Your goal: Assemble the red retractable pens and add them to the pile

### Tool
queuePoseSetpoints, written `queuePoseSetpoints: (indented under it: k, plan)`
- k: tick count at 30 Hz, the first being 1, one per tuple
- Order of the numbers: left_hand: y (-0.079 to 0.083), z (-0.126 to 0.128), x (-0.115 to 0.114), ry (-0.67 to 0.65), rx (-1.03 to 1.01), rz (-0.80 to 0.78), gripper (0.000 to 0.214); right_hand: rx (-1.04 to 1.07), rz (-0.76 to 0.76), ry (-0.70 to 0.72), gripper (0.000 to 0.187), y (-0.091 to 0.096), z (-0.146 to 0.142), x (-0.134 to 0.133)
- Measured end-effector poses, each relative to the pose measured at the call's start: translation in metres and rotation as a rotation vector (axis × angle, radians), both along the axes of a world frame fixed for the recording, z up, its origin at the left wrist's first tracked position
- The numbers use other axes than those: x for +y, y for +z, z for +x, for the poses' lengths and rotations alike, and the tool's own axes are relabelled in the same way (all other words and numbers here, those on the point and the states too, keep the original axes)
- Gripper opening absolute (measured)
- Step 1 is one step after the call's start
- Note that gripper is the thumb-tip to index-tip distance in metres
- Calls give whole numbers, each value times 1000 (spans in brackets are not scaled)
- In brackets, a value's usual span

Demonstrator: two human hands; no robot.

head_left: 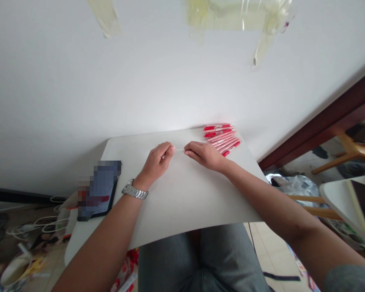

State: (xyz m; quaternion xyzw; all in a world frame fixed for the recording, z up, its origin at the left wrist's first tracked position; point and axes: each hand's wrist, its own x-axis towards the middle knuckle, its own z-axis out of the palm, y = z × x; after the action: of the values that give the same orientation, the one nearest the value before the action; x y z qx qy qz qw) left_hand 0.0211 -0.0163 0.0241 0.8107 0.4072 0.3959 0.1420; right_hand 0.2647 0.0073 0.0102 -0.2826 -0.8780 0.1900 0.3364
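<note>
Above the white table (182, 202), my left hand (158, 161) and my right hand (205, 155) face each other with a small gap between their fingertips. A thin, whitish, see-through piece (179, 150) spans that gap. Both hands are closed, each pinching one end of it; most of it is hidden in the fingers, so its kind cannot be told. Just beyond my right hand lies a group of red and pink pens (220, 140), several of them side by side. My left wrist wears a silver metal watch (135, 189).
A dark tablet-like device (109, 198), partly pixelated, lies at the table's left edge. The white wall (158, 89) meets the table's far edge, with peeling tape (231, 16) higher up. White cables (33, 227) lie at lower left; a wooden chair (343, 150) stands at right.
</note>
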Motion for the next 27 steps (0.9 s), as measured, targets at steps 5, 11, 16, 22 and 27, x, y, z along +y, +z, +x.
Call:
queuePoseSetpoints:
  k: [5,11,16,22,27]
  plan:
    - [-3,-2,1,47,-7,13,44,-6,-10,-3,30,-2,-1,-2]
    - [-8,-5,3,53,-71,2,31,2,-23,-39,27,-6,-1,0]
    - [-9,-3,1,36,-136,-20,29,26,-5,-51,28,-8,0,3]
    - [-11,-3,3,30,-95,30,17,34,6,-52,34,-4,1,2]
    - [-7,-3,2,40,-62,48,19,23,12,-40,39,-1,2,1]
